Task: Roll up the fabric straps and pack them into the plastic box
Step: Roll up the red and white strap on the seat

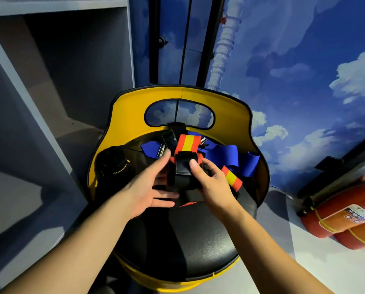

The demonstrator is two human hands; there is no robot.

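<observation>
Both hands work over a round black padded chair seat (198, 240) with a yellow curved back (126, 115), where the fabric straps lie in a heap. The left hand (147, 187) has its fingers mostly straight and touching the side of a red and yellow striped strap with a black end piece (186, 158), while the right hand (211, 185) curls its fingers around that black end with the thumb pressing on top. Behind lie long blue fabric straps (228, 153) with small black labels whose white writing is too blurry to read, a black rolled strap (115, 164) with tiny yellow letters sits at the left, and red fire extinguishers (342, 211) with a yellow label lie on the floor at the right.
</observation>
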